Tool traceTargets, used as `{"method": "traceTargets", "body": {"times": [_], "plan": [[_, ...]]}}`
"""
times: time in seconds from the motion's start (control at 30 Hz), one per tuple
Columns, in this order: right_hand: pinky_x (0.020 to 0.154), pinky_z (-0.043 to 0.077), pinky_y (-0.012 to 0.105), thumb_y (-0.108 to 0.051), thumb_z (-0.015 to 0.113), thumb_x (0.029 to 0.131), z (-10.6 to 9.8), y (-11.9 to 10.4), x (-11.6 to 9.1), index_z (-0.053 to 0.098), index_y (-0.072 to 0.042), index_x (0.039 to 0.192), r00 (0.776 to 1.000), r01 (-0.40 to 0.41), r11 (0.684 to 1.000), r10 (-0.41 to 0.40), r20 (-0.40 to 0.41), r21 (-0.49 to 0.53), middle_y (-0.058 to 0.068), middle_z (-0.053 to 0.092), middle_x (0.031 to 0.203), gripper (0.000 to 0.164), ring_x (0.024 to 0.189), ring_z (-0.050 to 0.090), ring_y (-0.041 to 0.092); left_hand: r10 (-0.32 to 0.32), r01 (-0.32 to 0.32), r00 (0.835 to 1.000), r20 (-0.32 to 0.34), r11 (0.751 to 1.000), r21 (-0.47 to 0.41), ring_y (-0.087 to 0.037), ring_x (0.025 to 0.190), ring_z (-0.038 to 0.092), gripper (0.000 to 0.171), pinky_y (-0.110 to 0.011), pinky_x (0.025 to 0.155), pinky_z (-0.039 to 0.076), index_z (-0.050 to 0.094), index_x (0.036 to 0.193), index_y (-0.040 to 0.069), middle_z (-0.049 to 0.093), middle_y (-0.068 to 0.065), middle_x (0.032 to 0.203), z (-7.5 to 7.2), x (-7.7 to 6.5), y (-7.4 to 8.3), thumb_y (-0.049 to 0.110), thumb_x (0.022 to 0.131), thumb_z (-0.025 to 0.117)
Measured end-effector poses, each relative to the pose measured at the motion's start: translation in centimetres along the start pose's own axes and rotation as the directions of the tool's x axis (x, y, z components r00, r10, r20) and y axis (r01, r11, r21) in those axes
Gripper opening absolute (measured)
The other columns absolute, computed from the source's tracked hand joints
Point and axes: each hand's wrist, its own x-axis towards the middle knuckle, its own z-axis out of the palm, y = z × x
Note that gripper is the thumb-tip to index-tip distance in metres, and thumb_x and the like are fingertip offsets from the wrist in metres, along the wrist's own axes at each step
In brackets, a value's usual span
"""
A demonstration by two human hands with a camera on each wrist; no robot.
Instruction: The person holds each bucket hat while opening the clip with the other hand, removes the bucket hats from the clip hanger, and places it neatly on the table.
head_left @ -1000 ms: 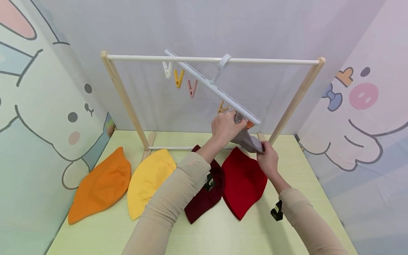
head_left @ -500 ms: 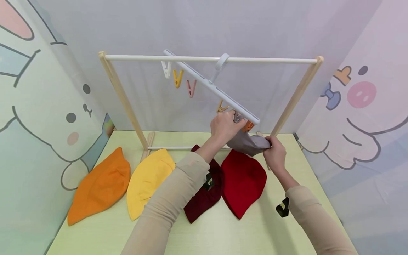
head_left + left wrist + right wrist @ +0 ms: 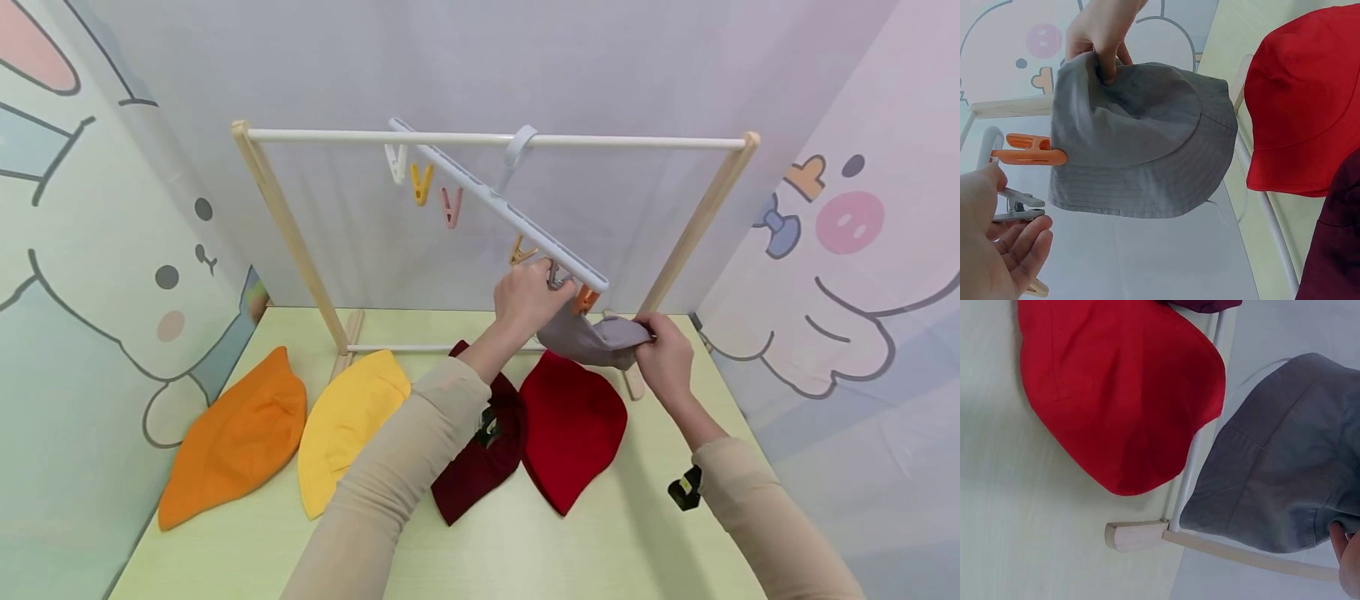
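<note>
A grey bucket hat (image 3: 1147,134) hangs from an orange clothespin (image 3: 1029,152) that bites one edge of it. That pin is on the near end of a pale hanger (image 3: 540,236). My left hand (image 3: 527,293) pinches a grey clothespin (image 3: 1019,209) beside the orange one; in the left wrist view its tips are apart from the hat's edge. With my right hand (image 3: 666,357) I grip the hat's far side, pulling the cloth out to the right. Only some fingertips of that hand show in the right wrist view.
The hanger hooks over the white rod (image 3: 375,136) of a wooden rack. White, yellow (image 3: 422,184), pink (image 3: 452,207) and tan clothespins hang along it. Orange (image 3: 236,442), yellow (image 3: 348,429), maroon (image 3: 480,467) and red (image 3: 573,429) bucket hats lie on the table.
My right hand has moved to the right, stretching the grey hat outward and exposing more of it and the orange clothespin. The left hand has barely moved.
</note>
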Motion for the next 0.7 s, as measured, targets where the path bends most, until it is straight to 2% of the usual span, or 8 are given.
{"method": "traceTargets", "body": {"times": [0.4, 0.7], "plan": [[0.065, 0.044, 0.040, 0.005, 0.057, 0.074, -1.5, -0.5, -0.2, 0.067, -0.005, 0.086, 0.994, 0.110, 0.992, -0.108, 0.034, -0.054, 0.011, 0.065, 0.080, 0.018, 0.073, 0.059, 0.025, -0.029, 0.029, 1.000, -0.002, 0.999, -0.014, -0.010, 0.045, 0.039, 0.030, -0.022, 0.040, 0.027, 0.051, 0.070, 0.018, 0.048, 0.005, 0.054, -0.3, -0.2, -0.7, 0.043, 0.084, 0.057], [0.062, 0.043, 0.038, 0.003, 0.061, 0.073, -2.1, -1.1, -0.9, 0.067, -0.006, 0.085, 0.991, 0.114, 0.992, -0.110, 0.073, -0.057, 0.009, 0.064, 0.077, 0.016, 0.067, 0.057, 0.021, -0.052, 0.052, 0.999, -0.015, 0.998, -0.021, -0.009, 0.047, 0.040, 0.029, -0.022, 0.041, 0.029, 0.052, 0.074, 0.018, 0.048, 0.006, 0.057, -0.1, -0.3, -1.2, 0.044, 0.084, 0.059]]}}
